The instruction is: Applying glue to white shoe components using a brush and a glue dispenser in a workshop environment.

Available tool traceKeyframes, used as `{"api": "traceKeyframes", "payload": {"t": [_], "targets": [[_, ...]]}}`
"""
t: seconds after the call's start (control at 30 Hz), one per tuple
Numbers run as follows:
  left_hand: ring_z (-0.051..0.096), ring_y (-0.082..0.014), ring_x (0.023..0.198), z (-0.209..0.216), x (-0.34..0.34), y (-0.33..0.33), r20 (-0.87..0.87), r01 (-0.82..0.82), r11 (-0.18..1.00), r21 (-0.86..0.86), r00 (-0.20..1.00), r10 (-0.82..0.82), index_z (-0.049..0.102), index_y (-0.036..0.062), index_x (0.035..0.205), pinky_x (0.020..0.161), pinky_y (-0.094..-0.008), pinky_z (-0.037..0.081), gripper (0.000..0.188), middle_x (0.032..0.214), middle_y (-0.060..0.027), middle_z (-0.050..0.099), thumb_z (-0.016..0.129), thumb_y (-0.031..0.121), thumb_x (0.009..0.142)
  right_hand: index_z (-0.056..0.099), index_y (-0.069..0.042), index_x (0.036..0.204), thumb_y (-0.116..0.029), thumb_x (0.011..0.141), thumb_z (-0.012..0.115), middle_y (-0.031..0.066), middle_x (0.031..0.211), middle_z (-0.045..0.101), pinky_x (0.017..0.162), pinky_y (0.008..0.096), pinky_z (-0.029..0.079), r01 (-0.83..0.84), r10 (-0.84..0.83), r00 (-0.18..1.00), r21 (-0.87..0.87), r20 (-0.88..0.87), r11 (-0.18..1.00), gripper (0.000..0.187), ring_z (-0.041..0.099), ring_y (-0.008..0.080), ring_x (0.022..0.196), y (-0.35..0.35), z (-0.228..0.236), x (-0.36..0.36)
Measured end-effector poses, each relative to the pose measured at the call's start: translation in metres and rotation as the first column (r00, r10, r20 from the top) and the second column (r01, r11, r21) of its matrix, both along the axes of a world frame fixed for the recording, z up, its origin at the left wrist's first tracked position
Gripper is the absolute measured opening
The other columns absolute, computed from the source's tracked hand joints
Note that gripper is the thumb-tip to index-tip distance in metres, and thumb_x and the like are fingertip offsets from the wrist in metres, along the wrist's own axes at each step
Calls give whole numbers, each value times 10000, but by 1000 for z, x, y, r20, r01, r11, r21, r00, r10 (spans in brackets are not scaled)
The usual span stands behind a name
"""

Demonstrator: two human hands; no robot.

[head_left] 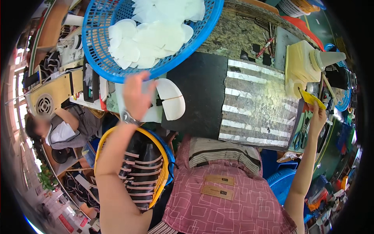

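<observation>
Just up-left of frame centre, the person's L hand [137,95] hovers at the lower rim of a blue basket [95,37]; it's blurred, fingers look loosely bent, can't tell if anything's pinched. Key relation: loose white pieces [159,41] lie in the basket, up-frame from those fingers, while a banded white stack [170,86] sits just to the hand's right, long axis approx. top to bottom of the frame. L hand is by far the nearer to both. Far right, the R hand [318,117] pinches a yellow spreader [313,100], flat & card-like, its dark tip close by the glue jug [300,64]; touching or not, can't tell.

Materials: pieces are thin, matte, round-ended, overlapping any which way; stack is half-oval w/ a thin brown line across, lying over the left edge of a smooth black sheet [200,93]. Btwn sheet & jug, a pale-striped dark board [253,107] looks glossy & crusty, prob. dried glue. Jug: cloudy yellowish plastic, boxy, cone-shaped spout [332,60]. Lower left, a yellow basket [165,167] holds pink-striped dark pieces [146,154], smooth w/ a sheen.
</observation>
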State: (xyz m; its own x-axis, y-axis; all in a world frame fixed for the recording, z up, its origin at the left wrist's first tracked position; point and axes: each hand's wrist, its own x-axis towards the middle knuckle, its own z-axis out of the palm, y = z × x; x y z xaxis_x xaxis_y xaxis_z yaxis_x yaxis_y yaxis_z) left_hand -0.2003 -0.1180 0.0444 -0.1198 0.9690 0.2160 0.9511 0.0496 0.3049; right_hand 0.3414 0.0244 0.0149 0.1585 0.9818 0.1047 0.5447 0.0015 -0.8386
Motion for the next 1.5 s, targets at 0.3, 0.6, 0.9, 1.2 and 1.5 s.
{"api": "traceKeyframes", "payload": {"t": [0.3,0.6,0.9,1.2,1.5], "targets": [[459,-244,1035,-108,-14,-27,746,-451,803,-390,356,563,214,26,1305,854,-347,422,796,1239,-158,345,667,5,651,504,-23,1098,-76,829,535,25,793,580,560,182,430,4,3,996,77,-86,997,276,529,55,634,7,11,-32],[571,-127,821,-49,45,-5,850,-66,862,-502,148,506,533,8,1014,751,-261,453,300,923,-64,604,628,7,729,400,-96,1241,-126,742,638,125,1075,539,586,289,464,78,-175,942,321,288,944,554,557,170,682,22,21,-36],[573,-148,879,-31,147,21,728,445,780,-440,-332,600,531,26,1009,759,-296,470,241,954,-66,595,600,118,798,585,-75,992,-58,707,594,98,978,591,695,318,495,-761,762,640,52,-103,646,285,590,256,843,-91,19,-173],[578,-159,820,-66,159,4,686,303,760,-574,-327,649,529,44,986,724,-312,480,208,914,-52,590,573,164,822,541,-42,781,-98,723,585,65,747,537,488,327,440,-904,906,423,-79,-25,420,92,556,235,596,-117,17,-169],[566,-204,906,-68,163,61,786,-270,844,-464,-565,251,516,18,1029,800,-348,458,327,990,-82,582,481,303,874,532,-76,797,-151,772,567,66,785,537,550,330,451,-921,867,385,-70,-315,383,87,549,268,661,-155,17,-158]]}}
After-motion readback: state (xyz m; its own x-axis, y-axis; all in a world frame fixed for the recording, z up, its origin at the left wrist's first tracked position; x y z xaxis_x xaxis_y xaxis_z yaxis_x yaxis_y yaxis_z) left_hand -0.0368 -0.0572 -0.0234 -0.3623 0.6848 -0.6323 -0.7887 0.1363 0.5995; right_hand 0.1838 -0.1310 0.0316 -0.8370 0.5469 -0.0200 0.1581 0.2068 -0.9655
